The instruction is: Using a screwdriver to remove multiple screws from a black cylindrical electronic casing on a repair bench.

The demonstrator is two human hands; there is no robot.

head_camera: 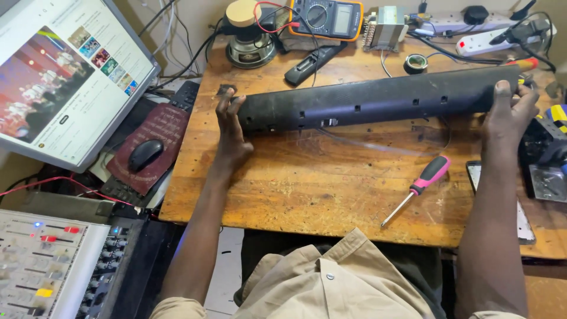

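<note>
You hold a long black bar-shaped casing [369,99] across the far half of the wooden workbench [307,189], one end in each hand; it lies nearly level, right end slightly higher, small rectangular slots along its near face. Your left hand [230,133] grips the left end, fingers curled over the top, thumb below; your right hand [508,115] clasps the right end, fingers wrapped round it, so that end's shape is hidden. Beneath the casing a thin clear strip [378,145] curves over the wood; hard to make out, possibly plastic film. A pink-handled screwdriver [416,189] lies near your right forearm, tip toward you. Behind the casing: a black remote [313,64], a roll of tape [416,62], a yellow multimeter [328,18] with red lead, a loose speaker driver [251,47], white power strips [490,40]. At left a monitor [65,77], cut off by the frame; a mouse [144,155] on a maroon pad; a mixing console [50,266], partly out of view.
</note>
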